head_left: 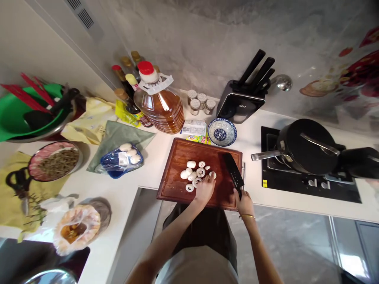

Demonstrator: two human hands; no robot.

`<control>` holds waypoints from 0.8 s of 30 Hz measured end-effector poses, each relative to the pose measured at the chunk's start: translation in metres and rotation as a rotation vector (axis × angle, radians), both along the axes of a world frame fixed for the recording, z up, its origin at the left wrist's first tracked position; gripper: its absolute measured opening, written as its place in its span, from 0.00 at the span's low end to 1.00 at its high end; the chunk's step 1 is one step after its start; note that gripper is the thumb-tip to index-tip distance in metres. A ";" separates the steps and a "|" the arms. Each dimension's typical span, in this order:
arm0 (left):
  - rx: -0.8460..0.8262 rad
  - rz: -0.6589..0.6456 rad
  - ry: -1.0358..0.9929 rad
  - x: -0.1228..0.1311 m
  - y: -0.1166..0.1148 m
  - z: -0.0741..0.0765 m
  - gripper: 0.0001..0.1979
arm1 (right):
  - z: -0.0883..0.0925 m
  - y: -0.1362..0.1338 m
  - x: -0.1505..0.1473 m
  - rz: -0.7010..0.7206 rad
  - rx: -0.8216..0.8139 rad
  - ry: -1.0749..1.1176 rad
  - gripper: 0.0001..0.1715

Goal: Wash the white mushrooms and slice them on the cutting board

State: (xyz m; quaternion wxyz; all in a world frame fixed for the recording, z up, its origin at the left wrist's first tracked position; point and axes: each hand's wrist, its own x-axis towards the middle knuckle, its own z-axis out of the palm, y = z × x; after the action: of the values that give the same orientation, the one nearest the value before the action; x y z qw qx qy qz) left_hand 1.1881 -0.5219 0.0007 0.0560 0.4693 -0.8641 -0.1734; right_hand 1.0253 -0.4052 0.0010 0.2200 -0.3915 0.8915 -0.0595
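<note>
A brown wooden cutting board lies on the white counter in front of me. Several white mushrooms, some whole and some halved, sit in its middle. My left hand rests on the board with its fingers curled over a mushroom at the right edge of the pile. My right hand grips the handle of a black cleaver, whose blade lies over the board's right side, just right of the mushrooms.
A blue patterned bowl and small packets stand behind the board. A large oil bottle, sauce bottles, spice jars and a knife block line the wall. A black lidded pan sits on the hob at right. Bagged mushrooms and dishes lie left.
</note>
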 end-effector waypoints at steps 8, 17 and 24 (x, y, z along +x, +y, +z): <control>-0.030 -0.044 -0.040 -0.018 -0.004 -0.022 0.16 | 0.016 0.021 0.007 -0.141 -0.199 -0.319 0.31; -0.118 0.126 0.155 -0.026 0.030 -0.028 0.20 | 0.021 0.021 -0.018 0.097 -0.115 -0.425 0.32; -0.130 0.111 0.099 -0.028 0.032 -0.030 0.17 | 0.016 0.022 -0.015 0.149 -0.033 -0.447 0.33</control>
State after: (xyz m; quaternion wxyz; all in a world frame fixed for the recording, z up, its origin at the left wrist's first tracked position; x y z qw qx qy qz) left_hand 1.1601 -0.4898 -0.0288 0.1387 0.5025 -0.8424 -0.1365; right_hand 1.0103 -0.3830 0.0171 0.4091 -0.4368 0.7883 -0.1426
